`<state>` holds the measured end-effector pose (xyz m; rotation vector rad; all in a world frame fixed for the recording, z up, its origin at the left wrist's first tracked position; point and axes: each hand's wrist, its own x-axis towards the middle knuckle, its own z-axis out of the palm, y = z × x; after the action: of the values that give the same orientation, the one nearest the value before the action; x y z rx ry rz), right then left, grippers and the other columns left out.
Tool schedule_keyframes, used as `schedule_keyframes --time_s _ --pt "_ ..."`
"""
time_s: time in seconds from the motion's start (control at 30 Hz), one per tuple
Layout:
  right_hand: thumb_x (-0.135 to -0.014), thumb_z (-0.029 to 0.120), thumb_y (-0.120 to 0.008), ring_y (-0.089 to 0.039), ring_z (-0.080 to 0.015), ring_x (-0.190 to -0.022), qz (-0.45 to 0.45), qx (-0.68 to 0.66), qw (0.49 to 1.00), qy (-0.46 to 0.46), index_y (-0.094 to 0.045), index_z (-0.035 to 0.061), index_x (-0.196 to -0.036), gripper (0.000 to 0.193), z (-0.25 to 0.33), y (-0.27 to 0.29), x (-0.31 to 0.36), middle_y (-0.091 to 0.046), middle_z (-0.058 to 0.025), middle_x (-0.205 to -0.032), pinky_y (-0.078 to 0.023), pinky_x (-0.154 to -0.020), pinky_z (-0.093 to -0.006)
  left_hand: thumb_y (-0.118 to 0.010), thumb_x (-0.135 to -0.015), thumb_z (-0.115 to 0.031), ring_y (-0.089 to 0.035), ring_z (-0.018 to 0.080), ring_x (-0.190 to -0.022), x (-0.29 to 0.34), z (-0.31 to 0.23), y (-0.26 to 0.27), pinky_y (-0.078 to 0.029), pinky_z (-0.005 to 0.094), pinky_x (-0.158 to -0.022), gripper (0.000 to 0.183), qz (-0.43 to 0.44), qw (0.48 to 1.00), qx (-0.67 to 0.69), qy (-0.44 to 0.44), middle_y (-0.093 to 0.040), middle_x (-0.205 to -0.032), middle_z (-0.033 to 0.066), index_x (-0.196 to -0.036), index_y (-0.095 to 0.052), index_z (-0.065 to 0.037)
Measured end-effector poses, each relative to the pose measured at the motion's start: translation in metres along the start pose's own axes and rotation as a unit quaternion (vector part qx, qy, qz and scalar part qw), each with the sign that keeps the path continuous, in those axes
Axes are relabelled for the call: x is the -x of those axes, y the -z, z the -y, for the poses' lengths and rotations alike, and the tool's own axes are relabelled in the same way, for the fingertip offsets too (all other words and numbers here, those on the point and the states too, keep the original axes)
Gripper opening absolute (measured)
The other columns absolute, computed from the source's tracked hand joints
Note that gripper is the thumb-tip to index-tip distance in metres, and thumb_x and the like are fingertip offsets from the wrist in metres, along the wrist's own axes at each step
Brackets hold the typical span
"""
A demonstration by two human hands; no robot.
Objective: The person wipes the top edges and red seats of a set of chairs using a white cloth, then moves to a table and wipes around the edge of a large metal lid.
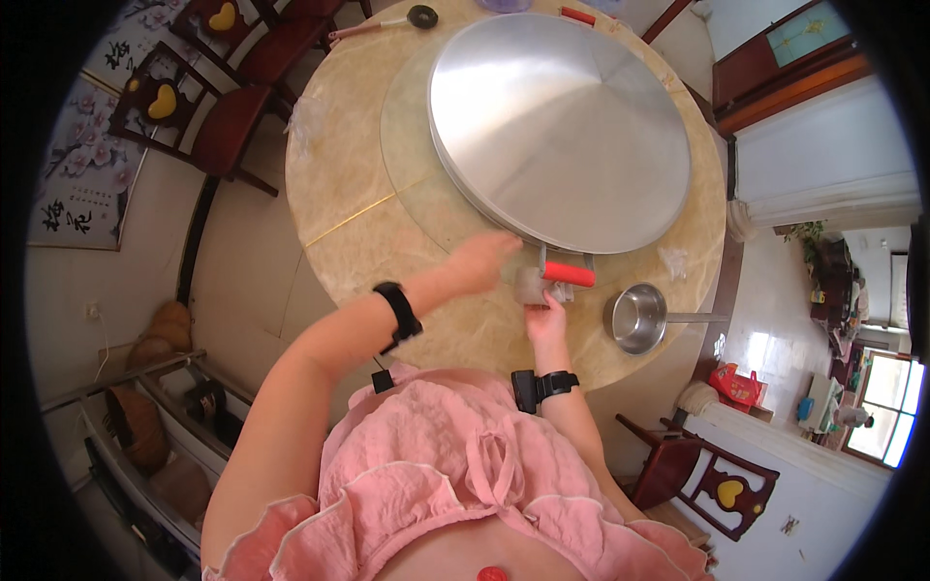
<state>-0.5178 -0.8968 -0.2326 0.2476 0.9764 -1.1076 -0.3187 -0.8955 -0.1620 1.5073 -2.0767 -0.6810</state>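
Observation:
A large round silver metal pan or lid (557, 136) with red handles lies on the table's glass turntable. Its near red handle (570, 274) points toward me. Just below that handle, my right hand (545, 318) has its fingers closed around a whitish, translucent piece of material (531, 287), which looks like plastic wrap. My left hand (484, 261) is over the table at the metal rim's near left side, smeared by motion. Whether it holds anything does not show. A small steel saucepan (637, 320) stands right of my right hand, its handle pointing right.
The round marble-patterned table (339, 194) carries a glass turntable (412, 165). A black ladle (422, 16) with a pink handle lies at the far left. Crumpled clear plastic (672, 260) lies near the right edge. Dark wooden chairs (228, 131) surround the table.

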Motion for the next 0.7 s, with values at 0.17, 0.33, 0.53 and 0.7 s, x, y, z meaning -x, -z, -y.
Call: schedule_keyframes --time_s 0.17,0.33,0.53,0.7 --pt "-0.085 0.007 -0.049 -0.048 -0.0211 -0.109 0.254 0.107 0.959 -0.064 -0.044 0.0048 -0.118 0.033 0.008 0.034 -0.01 -0.051 -0.0083 -0.115 -0.039 -0.094 -0.035 -0.055 -0.071 -0.008 -0.048 0.0336 -0.106 -0.029 -0.083 -0.023 -0.039 0.0409 -0.091 0.04 0.207 0.965 0.139 0.088 -0.05 -0.112 0.0201 -0.11 -0.049 0.0" --pt "-0.086 0.007 -0.048 -0.048 -0.0212 -0.108 0.367 0.136 0.918 0.06 -0.043 0.006 -0.119 0.034 0.005 -0.012 0.022 -0.051 -0.0072 -0.115 -0.04 -0.093 -0.0354 -0.055 -0.07 -0.007 -0.05 0.0328 -0.101 -0.055 -0.09 -0.031 -0.041 0.0404 -0.086 0.036 0.105 0.985 0.111 -0.08 -0.052 -0.105 0.0133 -0.105 -0.053 -0.004" --pt "-0.086 0.004 -0.047 -0.048 -0.0211 -0.106 0.002 0.023 0.997 0.073 -0.04 0.0095 -0.123 0.038 -0.001 -0.019 -0.013 -0.05 -0.0055 -0.113 -0.04 -0.091 -0.0368 -0.053 -0.072 -0.002 -0.052 0.0308 -0.097 -0.041 -0.032 0.012 -0.043 0.0381 -0.083 0.026 -0.019 0.989 0.145 -0.03 -0.055 -0.097 0.0134 -0.098 -0.055 -0.004" --pt "-0.082 -0.003 -0.048 -0.051 -0.0256 -0.104 0.021 0.084 0.983 0.16 -0.044 0.0051 -0.118 0.037 0.021 -0.051 -0.015 -0.05 -0.0105 -0.115 -0.044 -0.089 -0.0422 -0.05 -0.079 -0.001 -0.057 0.0217 -0.09 0.012 0.033 0.045 -0.045 0.0322 -0.079 0.02 -0.057 0.973 0.189 0.123 -0.057 -0.095 0.0098 -0.098 -0.055 -0.004"
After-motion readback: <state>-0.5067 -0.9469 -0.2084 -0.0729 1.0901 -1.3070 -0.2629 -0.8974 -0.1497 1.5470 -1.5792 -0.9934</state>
